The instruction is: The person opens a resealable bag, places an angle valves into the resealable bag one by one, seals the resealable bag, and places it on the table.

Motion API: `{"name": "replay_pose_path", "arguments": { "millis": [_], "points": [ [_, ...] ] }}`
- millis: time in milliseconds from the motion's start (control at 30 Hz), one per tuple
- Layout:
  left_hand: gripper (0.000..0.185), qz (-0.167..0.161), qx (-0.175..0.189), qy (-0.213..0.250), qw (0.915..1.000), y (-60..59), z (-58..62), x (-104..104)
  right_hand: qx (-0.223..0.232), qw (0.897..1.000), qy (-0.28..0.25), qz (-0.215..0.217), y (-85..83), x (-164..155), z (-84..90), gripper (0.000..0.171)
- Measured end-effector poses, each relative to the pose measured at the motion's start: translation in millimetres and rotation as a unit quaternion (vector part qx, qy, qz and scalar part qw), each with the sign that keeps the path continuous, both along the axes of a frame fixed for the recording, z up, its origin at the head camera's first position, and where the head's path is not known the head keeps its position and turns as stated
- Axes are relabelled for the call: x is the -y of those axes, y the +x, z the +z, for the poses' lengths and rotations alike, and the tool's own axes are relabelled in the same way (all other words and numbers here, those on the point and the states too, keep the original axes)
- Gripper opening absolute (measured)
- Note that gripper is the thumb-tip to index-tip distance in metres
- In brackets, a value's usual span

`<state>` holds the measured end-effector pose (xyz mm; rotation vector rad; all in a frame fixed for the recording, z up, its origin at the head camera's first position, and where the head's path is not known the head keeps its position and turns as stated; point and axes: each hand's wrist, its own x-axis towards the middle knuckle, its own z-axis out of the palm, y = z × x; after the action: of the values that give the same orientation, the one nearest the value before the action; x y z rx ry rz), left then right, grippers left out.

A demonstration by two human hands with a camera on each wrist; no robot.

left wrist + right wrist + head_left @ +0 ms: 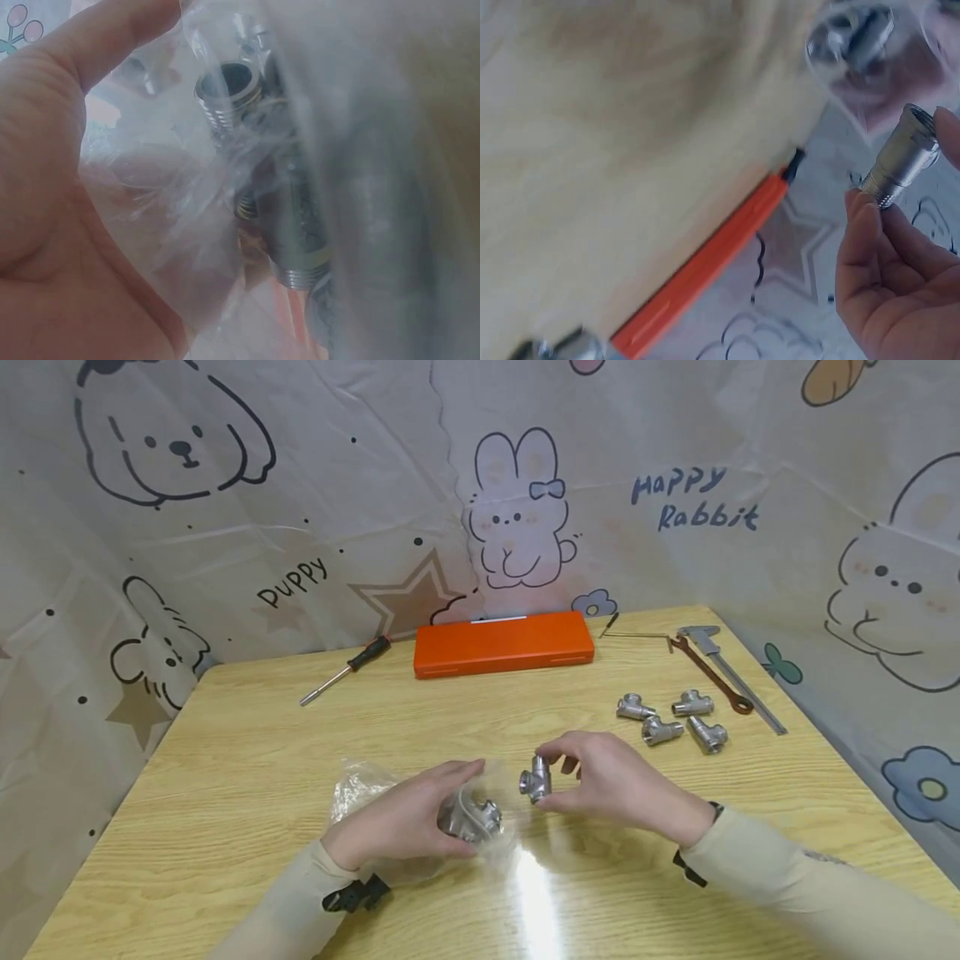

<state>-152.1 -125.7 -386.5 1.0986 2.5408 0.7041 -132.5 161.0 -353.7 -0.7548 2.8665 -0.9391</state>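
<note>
My left hand (420, 810) grips a clear plastic bag (360, 785) around its mouth, thumb and fingers curved about it. Inside the bag lie several metal pipe fittings (292, 210), seen through the film in the left wrist view. Just right of the bag's mouth, my right hand (600, 781) pinches one silvery tee fitting (536, 781) between thumb and fingertips. In the right wrist view the held tee fitting (901, 157) shows a threaded end against the fingers and an open socket by the thumb.
Several loose tee fittings (663, 731) lie at the right. Behind them are a brown wrench (708, 672), a caliper (731, 677) and a thin hex key (637, 635). A flat orange case (502, 647) stands at the back, with a black-handled screwdriver (348, 668) to its left.
</note>
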Motion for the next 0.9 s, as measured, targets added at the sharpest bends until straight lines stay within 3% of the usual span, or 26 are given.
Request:
{"name": "replay_pose_path", "arguments": {
  "millis": [267,533,700,900],
  "points": [
    [0.101,-0.005,-0.006,0.001,1.0000,0.4,0.7,0,0.005,0.999,-0.015,0.052,2.6,35,-23.5,0.054],
    [0.104,-0.021,-0.009,0.016,0.9996,-0.7,-1.7,1,-0.034,0.997,0.025,0.061,-0.1,71,-40.0,0.050],
    [0.105,-0.019,-0.004,0.024,0.9995,-0.4,-1.8,1,-0.027,0.997,0.032,0.064,-2.5,88,-45.6,0.029],
    [0.105,-0.016,-0.006,0.023,0.9996,-1.0,-0.1,1,-0.022,0.996,0.046,0.073,-3.2,89,-42.6,0.027]
  ]
}}
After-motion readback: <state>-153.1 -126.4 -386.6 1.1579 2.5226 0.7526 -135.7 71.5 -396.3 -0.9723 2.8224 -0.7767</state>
